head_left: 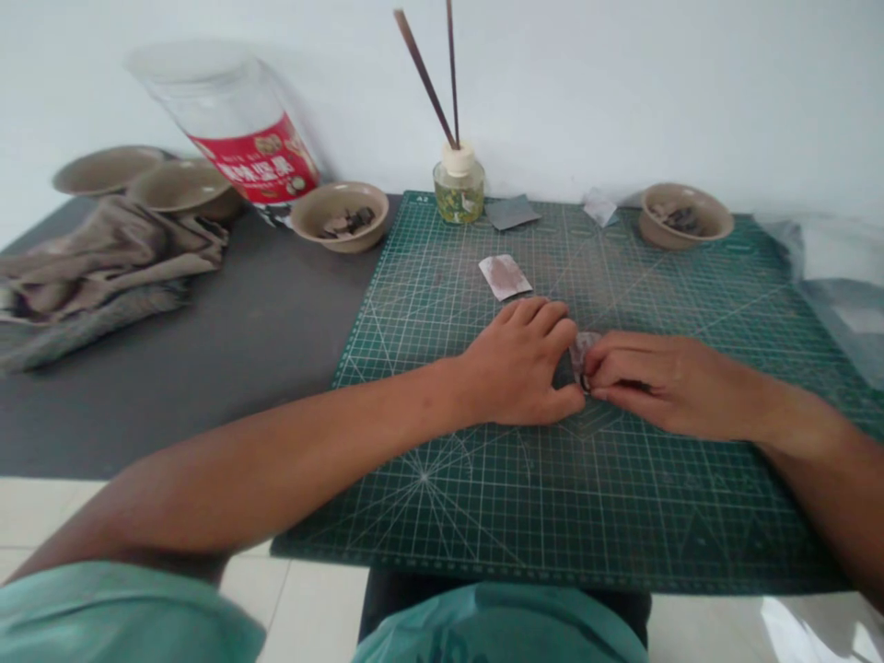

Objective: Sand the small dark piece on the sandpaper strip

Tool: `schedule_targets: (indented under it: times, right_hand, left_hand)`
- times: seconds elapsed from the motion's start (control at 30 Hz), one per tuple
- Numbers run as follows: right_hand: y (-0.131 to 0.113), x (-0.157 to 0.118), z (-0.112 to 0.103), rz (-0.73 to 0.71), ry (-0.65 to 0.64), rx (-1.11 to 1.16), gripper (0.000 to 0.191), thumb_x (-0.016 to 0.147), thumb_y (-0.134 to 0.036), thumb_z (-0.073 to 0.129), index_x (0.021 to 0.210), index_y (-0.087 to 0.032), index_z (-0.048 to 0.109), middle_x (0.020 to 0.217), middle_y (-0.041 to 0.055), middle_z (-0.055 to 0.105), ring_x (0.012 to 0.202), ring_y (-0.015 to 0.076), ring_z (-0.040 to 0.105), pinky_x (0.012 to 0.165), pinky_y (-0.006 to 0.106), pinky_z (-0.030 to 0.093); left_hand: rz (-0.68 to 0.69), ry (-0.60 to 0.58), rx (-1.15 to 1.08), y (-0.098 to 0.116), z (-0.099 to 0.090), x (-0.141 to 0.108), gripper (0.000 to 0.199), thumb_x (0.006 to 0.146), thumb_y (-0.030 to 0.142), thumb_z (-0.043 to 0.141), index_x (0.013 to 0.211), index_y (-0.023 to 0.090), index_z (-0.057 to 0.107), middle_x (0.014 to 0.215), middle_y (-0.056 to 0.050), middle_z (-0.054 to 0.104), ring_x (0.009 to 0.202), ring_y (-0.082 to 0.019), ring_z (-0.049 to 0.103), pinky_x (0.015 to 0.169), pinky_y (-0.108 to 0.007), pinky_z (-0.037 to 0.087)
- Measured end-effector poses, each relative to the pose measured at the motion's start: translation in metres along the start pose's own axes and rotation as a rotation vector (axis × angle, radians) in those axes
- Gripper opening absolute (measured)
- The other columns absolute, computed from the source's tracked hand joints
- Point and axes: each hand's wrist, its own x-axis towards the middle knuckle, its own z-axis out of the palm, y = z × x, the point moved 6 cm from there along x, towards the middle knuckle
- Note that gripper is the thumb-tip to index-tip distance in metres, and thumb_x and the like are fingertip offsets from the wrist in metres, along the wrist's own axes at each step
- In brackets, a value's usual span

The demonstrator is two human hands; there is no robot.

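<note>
- Abrasive-paper scrap (581, 348): held between both hands, above the green cutting mat (552, 525), beside a small dark ring (586, 382); contact between them unclear.
- Left hand (517, 364): fingers curled, pressed together against the scrap.
- Right hand (669, 389): fingers pinching near the ring.
- Technique: a close, firm pinch limits slipping.

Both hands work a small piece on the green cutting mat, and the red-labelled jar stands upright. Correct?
No: the head view shows the red-labelled jar tilted. The left hand and right hand do work the small piece on the green cutting mat.
</note>
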Motion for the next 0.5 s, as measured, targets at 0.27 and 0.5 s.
schedule_targets:
  times: [0.27, 0.5]
  right_hand:
    - [0.01, 0.005, -0.008, 0.03, 0.053, -0.076, 0.015, 0.108, -0.033, 0.061, 0.097, -0.028, 0.069, 0.107, 0.0053, 0.077, 0.092, 0.0255, 0.076, 0.08, 0.04, 0.057]
    - [0.005, 0.005, -0.001, 0.045, 0.038, -0.033, 0.015, 0.108, -0.032, 0.061, 0.097, -0.027, 0.07, 0.107, 0.0059, 0.077, 0.091, 0.0251, 0.076, 0.078, 0.04, 0.056]
  left_hand:
    - [-0.011, -0.009, -0.002, 0.0, -0.001, 0.001, 0.052, 0.097, 0.053, 0.063, 0.129, 0.012, 0.064, 0.153, -0.021, 0.063, 0.145, -0.039, 0.055, 0.129, -0.054, 0.042]
    - [0.006, 0.004, 0.0, 0.001, -0.001, 0.001, 0.049, 0.098, 0.051, 0.062, 0.127, 0.012, 0.064, 0.152, -0.021, 0.064, 0.144, -0.038, 0.055, 0.129, -0.052, 0.043]
